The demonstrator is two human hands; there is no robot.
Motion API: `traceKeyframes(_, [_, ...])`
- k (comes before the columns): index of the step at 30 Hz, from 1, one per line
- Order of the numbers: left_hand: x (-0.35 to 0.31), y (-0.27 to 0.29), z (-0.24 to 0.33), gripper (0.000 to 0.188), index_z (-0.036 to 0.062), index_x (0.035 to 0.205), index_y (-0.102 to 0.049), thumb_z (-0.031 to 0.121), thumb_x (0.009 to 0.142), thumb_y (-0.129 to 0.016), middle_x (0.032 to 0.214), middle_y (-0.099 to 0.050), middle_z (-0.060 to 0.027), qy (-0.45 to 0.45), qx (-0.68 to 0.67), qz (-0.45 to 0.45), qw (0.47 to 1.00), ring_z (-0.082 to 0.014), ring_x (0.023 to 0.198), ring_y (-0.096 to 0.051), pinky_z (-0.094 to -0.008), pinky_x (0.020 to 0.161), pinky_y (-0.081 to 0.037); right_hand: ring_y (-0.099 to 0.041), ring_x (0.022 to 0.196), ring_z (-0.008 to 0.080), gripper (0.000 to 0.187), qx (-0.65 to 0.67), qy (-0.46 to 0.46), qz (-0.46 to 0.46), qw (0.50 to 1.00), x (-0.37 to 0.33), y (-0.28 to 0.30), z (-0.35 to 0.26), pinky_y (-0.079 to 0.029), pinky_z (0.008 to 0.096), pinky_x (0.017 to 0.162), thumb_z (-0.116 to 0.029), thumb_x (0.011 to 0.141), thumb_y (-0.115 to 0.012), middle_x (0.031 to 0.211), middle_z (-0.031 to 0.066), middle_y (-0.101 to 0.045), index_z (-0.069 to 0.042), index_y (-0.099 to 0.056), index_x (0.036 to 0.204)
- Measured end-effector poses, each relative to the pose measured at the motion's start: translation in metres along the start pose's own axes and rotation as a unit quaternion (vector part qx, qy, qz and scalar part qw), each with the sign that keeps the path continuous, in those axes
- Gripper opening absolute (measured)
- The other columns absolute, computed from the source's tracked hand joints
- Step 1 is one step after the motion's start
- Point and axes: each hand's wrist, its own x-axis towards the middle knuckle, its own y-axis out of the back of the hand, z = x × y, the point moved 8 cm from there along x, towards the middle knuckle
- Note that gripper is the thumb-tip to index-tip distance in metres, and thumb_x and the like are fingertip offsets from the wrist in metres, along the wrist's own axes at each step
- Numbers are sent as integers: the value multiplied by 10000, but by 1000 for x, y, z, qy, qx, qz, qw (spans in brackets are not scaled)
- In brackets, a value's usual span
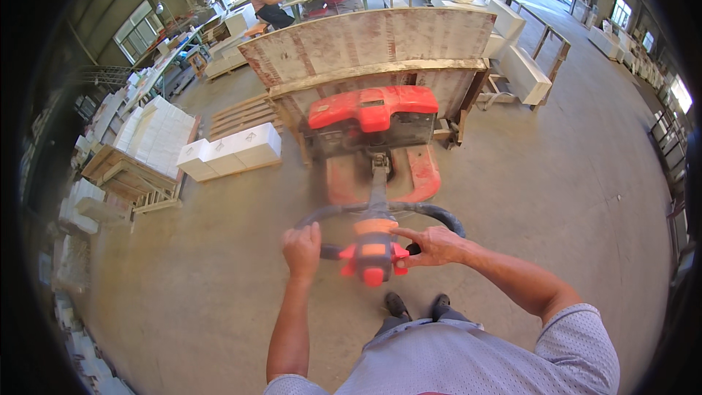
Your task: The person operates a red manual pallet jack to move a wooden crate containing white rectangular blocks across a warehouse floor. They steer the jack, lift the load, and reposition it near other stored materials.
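A worker's left hand point(300, 250) grips the handle point(446, 218), right hand point(433, 246) half-open at controls point(374, 249); twelve o'clock, the pallet truck point(374, 108) seems docked with the wooden rack point(373, 38), hauling likely unfinished.

One wide fisheye view looks down and forward from head height, shirt point(439, 358) close at bottom, floor point(578, 168) receding upward.

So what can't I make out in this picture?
Head view, whatever stands right behind the wooden panel: hidden by it.
Head view, most fingertips of the left hand: hidden by the hand itself.
Head view, any markings on the control head: blurred.
Head view, what the nearer co-worker handles: too small.
Head view, rest of the grey shirt: lower edge cuts it.
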Motion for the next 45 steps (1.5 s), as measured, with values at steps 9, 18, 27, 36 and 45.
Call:
traceKeyframes(9, [-11, 1, 12, 421, 72, 613, -596, 299, 966, -571, 597, -587, -150, -19, 16, 16, 1000, -357, 635, -598, -488, 714, -487, -694, 916, 348, 947, 5, -18, -43, 999, -7, -6, -6, -508, 426, 768, -624, 790, -694, 1011, 121, -741, -163, -317, 1526])
traceKeyframes(18, [-39, 11, 22, 380, 88, 612, -631, 287, 933, -590, 620, -629, -161, 17, -8, 53, 998, -371, 665, -628, -494, 717, -505, -700, 783, 304, 969, -130, -71, 21, 989, -30, -39, -4, -514, 418, 719, -495, 745, -793, 822, 55, -732, -224, -302, 1536])
traceKeyframes(27, [-51, 8, 27, 387, 73, 601, -617, 295, 916, -581, 648, -634, -173, 50, -24, 56, 997, -389, 692, -616, -507, 717, -493, -685, 694, 266, 922, -170, -26, 87, 981, -38, -51, 6, -500, 400, 642, -410, 758, -783, 749, 33, -707, -207, -326, 1532])
traceKeyframes(36, [-48, -5, 18, 430, 57, 628, -649, 348, 927, -548, 685, -657, -168, 146, 13, 17, 989, -396, 737, -624, -518, 744, -489, -683, 673, 265, 912, -134, 47, 117, 983, -42, -49, 8, -505, 408, 613, -419, 751, -786, 738, 37, -706, -140, -362, 1508])
traceKeyframes(45, [-75, 6, 33, 454, 75, 664, -678, 382, 951, -504, 711, -678, -146, 132, -2, 4, 991, -389, 781, -638, -519, 773, -497, -690, 664, 273, 890, -164, 39, 148, 975, -80, -65, -3, -505, 417, 582, -464, 766, -766, 736, 52, -714, -125, -377, 1491])
